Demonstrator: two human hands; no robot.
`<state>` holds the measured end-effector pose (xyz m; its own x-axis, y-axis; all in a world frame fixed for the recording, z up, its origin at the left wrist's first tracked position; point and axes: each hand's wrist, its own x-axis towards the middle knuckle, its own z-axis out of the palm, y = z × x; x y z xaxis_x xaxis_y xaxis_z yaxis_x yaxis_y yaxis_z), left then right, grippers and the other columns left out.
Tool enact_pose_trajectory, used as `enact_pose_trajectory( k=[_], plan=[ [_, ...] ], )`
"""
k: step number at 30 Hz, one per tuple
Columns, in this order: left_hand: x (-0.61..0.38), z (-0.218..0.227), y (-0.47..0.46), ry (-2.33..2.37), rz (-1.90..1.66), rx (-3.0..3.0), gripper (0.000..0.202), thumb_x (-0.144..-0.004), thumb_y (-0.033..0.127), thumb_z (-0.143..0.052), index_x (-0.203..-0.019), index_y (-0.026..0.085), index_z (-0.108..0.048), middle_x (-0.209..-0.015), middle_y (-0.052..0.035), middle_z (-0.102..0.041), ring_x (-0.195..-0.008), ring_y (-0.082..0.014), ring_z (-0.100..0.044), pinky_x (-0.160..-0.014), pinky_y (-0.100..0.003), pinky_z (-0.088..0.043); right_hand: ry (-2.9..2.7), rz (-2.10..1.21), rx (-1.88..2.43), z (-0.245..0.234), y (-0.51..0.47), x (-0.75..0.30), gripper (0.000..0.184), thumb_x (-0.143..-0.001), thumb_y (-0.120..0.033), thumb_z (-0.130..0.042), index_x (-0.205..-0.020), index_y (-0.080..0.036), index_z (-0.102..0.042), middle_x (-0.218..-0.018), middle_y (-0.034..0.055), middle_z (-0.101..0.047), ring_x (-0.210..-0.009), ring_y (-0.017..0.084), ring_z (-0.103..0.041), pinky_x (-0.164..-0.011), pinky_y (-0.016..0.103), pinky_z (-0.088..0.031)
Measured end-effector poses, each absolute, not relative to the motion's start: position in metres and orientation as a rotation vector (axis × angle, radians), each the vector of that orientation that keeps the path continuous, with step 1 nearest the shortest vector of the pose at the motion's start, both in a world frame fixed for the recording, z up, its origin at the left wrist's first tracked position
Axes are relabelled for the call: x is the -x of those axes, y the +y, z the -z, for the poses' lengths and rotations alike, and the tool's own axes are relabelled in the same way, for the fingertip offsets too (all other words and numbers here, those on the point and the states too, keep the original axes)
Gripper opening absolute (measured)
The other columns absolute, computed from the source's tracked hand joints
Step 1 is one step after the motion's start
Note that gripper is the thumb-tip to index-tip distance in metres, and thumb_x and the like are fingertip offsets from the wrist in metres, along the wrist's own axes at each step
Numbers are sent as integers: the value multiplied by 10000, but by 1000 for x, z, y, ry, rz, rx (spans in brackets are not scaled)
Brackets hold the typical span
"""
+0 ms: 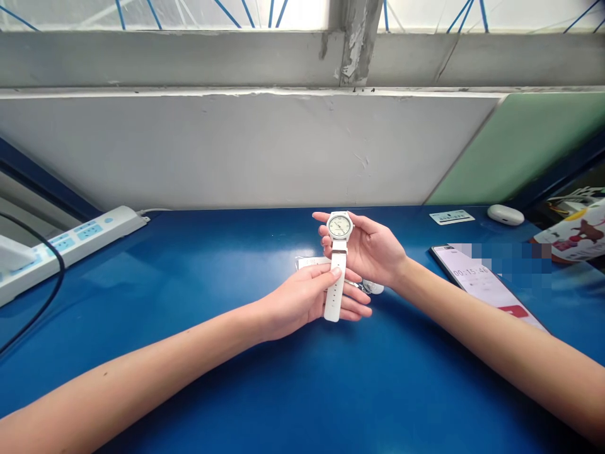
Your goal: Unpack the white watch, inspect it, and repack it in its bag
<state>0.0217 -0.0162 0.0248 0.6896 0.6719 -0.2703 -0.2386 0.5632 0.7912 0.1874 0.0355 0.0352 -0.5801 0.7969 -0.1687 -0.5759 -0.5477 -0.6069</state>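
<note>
A white wristwatch [339,227] with a round pale dial is held up over the blue table, its white strap [334,293] hanging down toward me. My left hand [312,293] pinches the strap, thumb on top and fingers stretched out beneath it. Around the watch case curls my right hand [373,246], with fingers behind the case and the thumb at its right edge. Behind my hands lie a small white card or packet [309,261] and a white rounded object [373,287] with something shiny beside it; both are partly hidden.
On the blue table [212,265], a white power strip [80,243] and a black cable [59,277] lie at left. At right are a phone [472,271] showing a timer, a card [451,217], a white earbud case [505,215] and a printed bag [576,233]. A wall rises behind.
</note>
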Motion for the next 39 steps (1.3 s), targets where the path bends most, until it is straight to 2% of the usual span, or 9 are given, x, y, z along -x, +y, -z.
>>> enact_pose_trajectory(
  k=[6, 9, 11, 15, 19, 25, 31, 36, 39],
  plan=[
    [-22, -23, -16, 629, -584, -836, 326, -912, 374, -687, -1101, 117, -622, -943, -138, -723, -848, -255, -739, -838, -405, -537, -607, -2059, 577, -35, 39, -188, 272, -976, -331, -514, -1086, -142, -676, -739, -1, -667, -708, 101, -644, -730, 203, -537],
    [-21, -22, -16, 598, -585, -835, 359, -929, 378, -663, -1176, 125, -602, -1017, -168, -727, -868, -262, -740, -848, -412, -531, -709, -1876, 679, -34, 37, -184, 170, -895, -352, -671, -896, -185, -703, -691, -20, -654, -690, 98, -647, -717, 196, -536],
    [-20, -21, -15, 545, -574, -812, 383, -964, 386, -603, -1235, 116, -582, -1080, -203, -721, -921, -293, -738, -884, -447, -520, -792, -1803, 727, -34, 35, -182, 216, -846, -415, -724, -819, -202, -701, -708, -13, -671, -731, 121, -662, -757, 228, -541],
    [-18, -21, -14, 513, -557, -811, 362, -1005, 365, -519, -1211, 84, -615, -1094, -227, -721, -972, -309, -731, -938, -471, -502, -993, -1868, 727, -36, 32, -184, 304, -889, -480, -650, -919, -190, -737, -867, 45, -747, -936, 184, -692, -925, 322, -520],
    [-19, -18, -14, 510, -523, -872, 327, -1003, 319, -525, -1197, 84, -646, -1131, -220, -711, -1020, -306, -716, -958, -467, -501, -1090, -1990, 601, -35, 32, -188, 249, -955, -330, -583, -1106, -185, -716, -1031, 69, -767, -1066, 197, -685, -1003, 355, -503],
    [-19, -13, -16, 485, -486, -884, 335, -1010, 339, -512, -1208, 101, -641, -1159, -218, -698, -1051, -309, -706, -971, -474, -495, -1061, -2035, 581, -34, 34, -187, 246, -957, -222, -563, -1168, -180, -681, -1102, 78, -757, -957, 172, -725, -914, 326, -573],
    [-19, -19, -18, 548, -519, -895, 309, -993, 329, -552, -1220, 125, -603, -1135, -204, -709, -1021, -322, -718, -947, -495, -504, -1008, -2049, 609, -39, 35, -188, 263, -990, -189, -475, -1177, -175, -660, -1092, 77, -751, -888, 158, -735, -806, 282, -606],
    [-19, -21, -17, 575, -542, -892, 318, -945, 328, -635, -1174, 108, -630, -1132, -214, -713, -1029, -324, -715, -957, -493, -504, -972, -2089, 593, -39, 37, -190, 295, -1004, -212, -423, -1194, -156, -642, -1088, 88, -743, -910, 177, -729, -782, 290, -600],
    [-21, -24, -15, 591, -521, -929, 346, -902, 344, -695, -1134, 88, -686, -1162, -229, -703, -1055, -325, -704, -987, -485, -492, -948, -2135, 575, -40, 36, -189, 403, -1036, -329, -324, -1179, -134, -647, -1039, 109, -745, -891, 200, -725, -803, 342, -586]
  ],
)
